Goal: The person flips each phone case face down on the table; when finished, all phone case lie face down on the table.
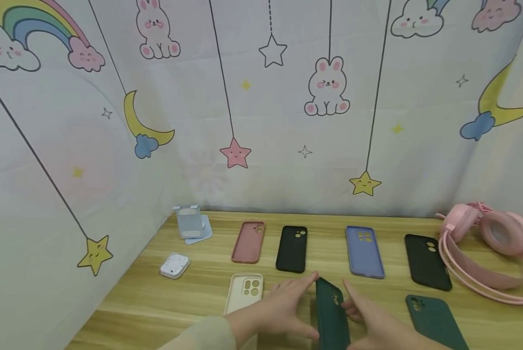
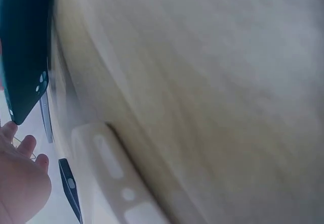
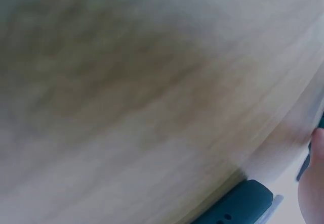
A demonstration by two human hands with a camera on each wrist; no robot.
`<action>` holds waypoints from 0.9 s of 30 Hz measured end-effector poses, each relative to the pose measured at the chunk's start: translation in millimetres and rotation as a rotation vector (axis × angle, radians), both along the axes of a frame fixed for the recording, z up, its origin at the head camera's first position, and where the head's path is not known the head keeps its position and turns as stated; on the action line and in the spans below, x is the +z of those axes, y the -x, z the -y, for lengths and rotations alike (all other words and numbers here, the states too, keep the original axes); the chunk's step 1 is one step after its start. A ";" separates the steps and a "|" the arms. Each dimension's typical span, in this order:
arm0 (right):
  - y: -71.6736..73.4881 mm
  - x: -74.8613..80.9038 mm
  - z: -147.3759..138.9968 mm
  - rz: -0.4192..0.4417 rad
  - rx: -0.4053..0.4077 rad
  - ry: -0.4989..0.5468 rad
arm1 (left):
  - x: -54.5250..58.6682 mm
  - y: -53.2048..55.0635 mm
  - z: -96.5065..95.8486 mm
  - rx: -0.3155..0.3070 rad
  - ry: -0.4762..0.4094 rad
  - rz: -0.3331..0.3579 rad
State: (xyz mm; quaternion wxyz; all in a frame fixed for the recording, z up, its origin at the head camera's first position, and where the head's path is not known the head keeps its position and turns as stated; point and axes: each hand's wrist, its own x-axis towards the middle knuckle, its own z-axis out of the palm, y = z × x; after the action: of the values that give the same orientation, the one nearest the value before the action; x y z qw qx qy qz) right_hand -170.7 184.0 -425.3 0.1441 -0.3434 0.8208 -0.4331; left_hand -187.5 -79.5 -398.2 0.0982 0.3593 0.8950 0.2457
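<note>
A dark green phone case (image 1: 331,316) stands tilted on its long edge between my two hands at the front of the table. My left hand (image 1: 283,306) grips its left side, a fingertip at the upper corner and the thumb lower down. On the other side, my right hand (image 1: 371,318) holds the right edge, its index finger raised beside the case. The left wrist view shows fingertips touching a corner of the green case (image 2: 23,42), near its camera holes. Only part of the right hand (image 3: 313,178) appears in the right wrist view.
A cream phone case (image 1: 235,291) lies by the left forearm, a second green case (image 1: 436,318) at right. Behind lie pink (image 1: 247,243), black (image 1: 291,250), purple (image 1: 364,253) and another black case (image 1: 425,262). Around them are a phone stand (image 1: 190,223), boxed earphones (image 1: 175,265) and pink headphones (image 1: 467,277).
</note>
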 end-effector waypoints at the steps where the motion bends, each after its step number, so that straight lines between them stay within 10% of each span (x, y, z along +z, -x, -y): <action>1: -0.3 1.5 0.6 0.049 -0.013 0.016 | 0.8 0.4 -0.6 0.000 -0.004 0.008; 18: -5.3 18.6 11.6 0.127 -0.045 0.061 | 1.0 0.9 -10.4 0.037 -0.091 0.000; 27: -4.8 21.8 14.5 0.076 -0.038 0.038 | -1.3 4.9 -20.0 -0.055 -0.254 0.068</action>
State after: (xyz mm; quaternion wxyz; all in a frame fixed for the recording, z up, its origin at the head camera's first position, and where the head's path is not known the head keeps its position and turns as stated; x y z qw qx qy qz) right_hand -165.8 169.5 -403.5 0.1603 -0.3139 0.8126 -0.4641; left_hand -192.4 -59.5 -399.5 0.0888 0.3846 0.8426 0.3665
